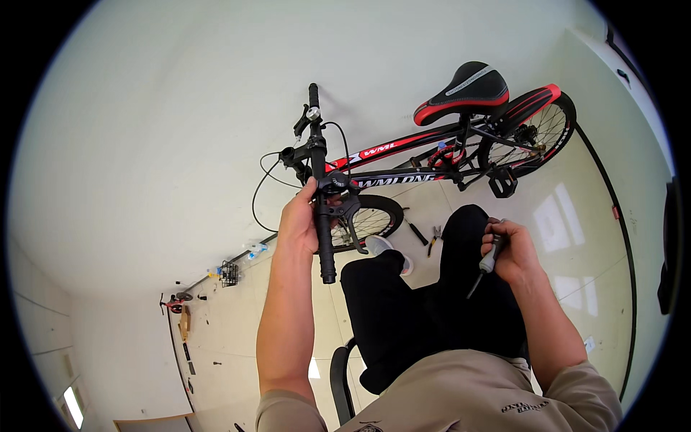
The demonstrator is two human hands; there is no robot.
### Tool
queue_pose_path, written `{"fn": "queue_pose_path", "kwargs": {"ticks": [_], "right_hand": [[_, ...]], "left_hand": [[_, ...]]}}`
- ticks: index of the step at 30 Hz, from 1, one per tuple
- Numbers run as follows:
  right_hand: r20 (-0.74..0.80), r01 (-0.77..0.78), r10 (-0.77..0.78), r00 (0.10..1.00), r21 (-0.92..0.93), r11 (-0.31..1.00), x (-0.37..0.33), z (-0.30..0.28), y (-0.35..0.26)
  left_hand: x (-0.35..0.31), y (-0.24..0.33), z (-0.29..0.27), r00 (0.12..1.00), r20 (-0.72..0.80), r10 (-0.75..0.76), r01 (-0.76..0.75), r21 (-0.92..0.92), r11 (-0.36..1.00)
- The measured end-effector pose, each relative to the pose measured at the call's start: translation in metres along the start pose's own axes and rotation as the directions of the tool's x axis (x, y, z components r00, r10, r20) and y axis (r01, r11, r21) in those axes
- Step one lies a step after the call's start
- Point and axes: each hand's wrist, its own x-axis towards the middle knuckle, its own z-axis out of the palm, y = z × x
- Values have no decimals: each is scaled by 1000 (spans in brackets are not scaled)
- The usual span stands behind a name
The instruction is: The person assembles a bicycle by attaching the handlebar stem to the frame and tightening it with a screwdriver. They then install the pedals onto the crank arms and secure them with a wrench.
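Observation:
A black and red bicycle [410,137] stands before me, its handlebar [319,155] turned so that one grip points toward me. My left hand [299,219] is closed around the bar beside the black grip [327,263], close to the brake lever [353,223] and a round black shifter [334,183]; some of its fingers are hidden behind the bar. Over my thigh, my right hand [512,248] is wrapped round the grey handle of a screwdriver [491,258]. The screwdriver's dark shaft points down and to the left, apart from the bicycle.
A hammer [416,229] and pliers [435,240] lie on the tiled floor by the front wheel [371,219]. White wall rises behind the bicycle. Farther left are a black wire basket [229,273], a small red bike [175,303] and scattered parts. A chair's black armrest [340,381] is beside me.

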Motion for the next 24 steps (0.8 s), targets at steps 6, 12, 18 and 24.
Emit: {"fn": "queue_pose_path", "kwargs": {"ticks": [6,12,18,24], "right_hand": [[-5,12,-12,1000,-6,1000,0,3,-2],[-7,-28,28,1000,41,999,-4,5,-5],[-10,-25,26,1000,66,997,-3,3,-6],[-9,-37,38,999,96,995,-7,7,-5]], "left_hand": [[1,-18,21,880,-169,443,-346,410,844],[-13,-18,26,796,-103,597,-283,808,516],[-8,-21,21,765,-60,642,-277,869,411],[-3,-19,21,817,-70,573,-357,718,597]]}}
